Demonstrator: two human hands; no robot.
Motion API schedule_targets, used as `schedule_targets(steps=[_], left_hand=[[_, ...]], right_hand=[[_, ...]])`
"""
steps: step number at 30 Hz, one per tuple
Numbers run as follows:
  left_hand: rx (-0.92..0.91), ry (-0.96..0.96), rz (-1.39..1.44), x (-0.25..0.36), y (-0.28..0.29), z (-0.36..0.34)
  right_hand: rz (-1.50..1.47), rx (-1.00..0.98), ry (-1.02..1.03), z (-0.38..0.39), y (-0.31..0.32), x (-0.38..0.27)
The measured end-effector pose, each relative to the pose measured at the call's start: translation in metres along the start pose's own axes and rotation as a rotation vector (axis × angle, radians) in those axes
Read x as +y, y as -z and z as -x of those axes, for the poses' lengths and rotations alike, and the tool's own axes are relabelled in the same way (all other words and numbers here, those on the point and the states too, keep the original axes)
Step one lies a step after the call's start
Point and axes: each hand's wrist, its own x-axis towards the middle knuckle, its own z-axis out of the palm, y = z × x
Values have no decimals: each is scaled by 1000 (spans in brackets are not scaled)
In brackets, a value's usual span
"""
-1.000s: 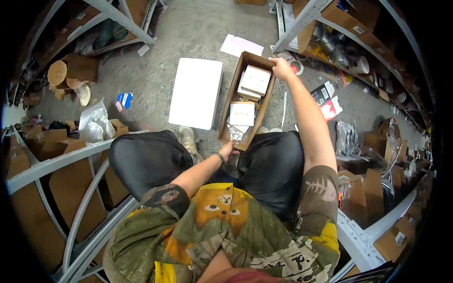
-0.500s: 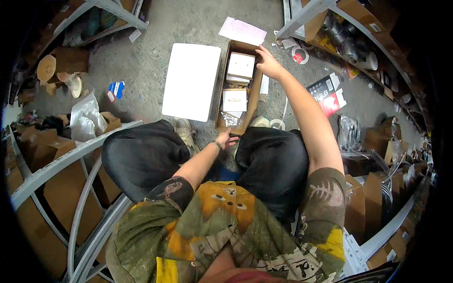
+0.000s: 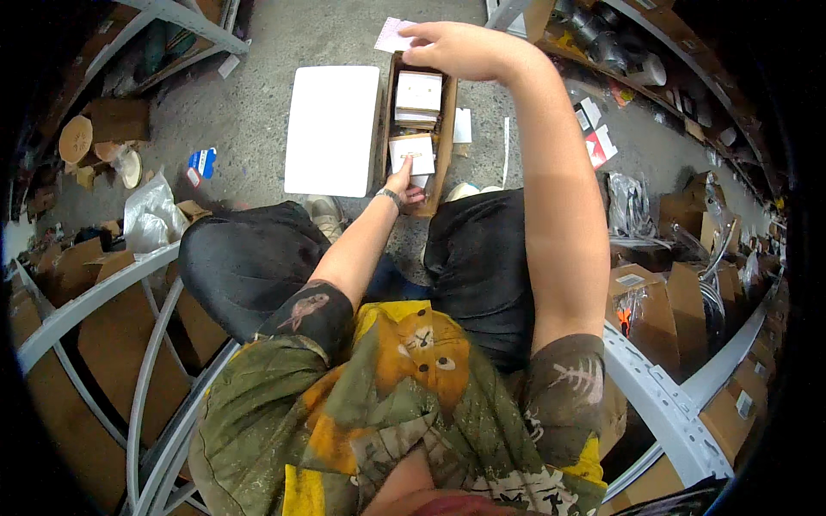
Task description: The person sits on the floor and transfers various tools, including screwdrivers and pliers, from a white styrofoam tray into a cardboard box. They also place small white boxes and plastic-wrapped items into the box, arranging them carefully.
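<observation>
On the floor between my feet stands a long, open cardboard box (image 3: 445, 159). White square boxes (image 3: 419, 90) are stacked in its far half, and another small white box (image 3: 403, 148) sits tilted in its near half. My left hand (image 3: 406, 189) reaches in at the near end, its thumb on top of that small white box and its fingers curled at the near edge. Stretched across the far end, my right hand (image 3: 456, 50) has its fingers extended to the left above the rim. It holds nothing that I can see.
A white rectangular box or panel (image 3: 334, 129) lies left of the cardboard box. A pinkish sheet (image 3: 390, 34) lies beyond it. Metal shelf frames (image 3: 662, 378) and cartons (image 3: 641, 318) crowd both sides. A crumpled plastic bag (image 3: 155, 213) is at left.
My left hand has moved from the cardboard box's near edge onto the small white box, which now tilts. My right hand has swung from the right rim over the far end. The view has shifted.
</observation>
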Motion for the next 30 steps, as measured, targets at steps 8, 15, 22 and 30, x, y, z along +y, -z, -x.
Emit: schedule_targets(steps=[8, 15, 22, 30], left_hand=[[-123, -23, 130, -19, 12, -10], [-87, -96, 234, -35, 21, -8], [-90, -144, 243, -37, 1, 8], [-169, -163, 425, -16, -5, 35]], right_hand=[[5, -174, -140, 11, -16, 39], [-265, -440, -305, -14, -85, 96], [-321, -424, -310, -21, -83, 96], [-411, -355, -282, -23, -89, 103]])
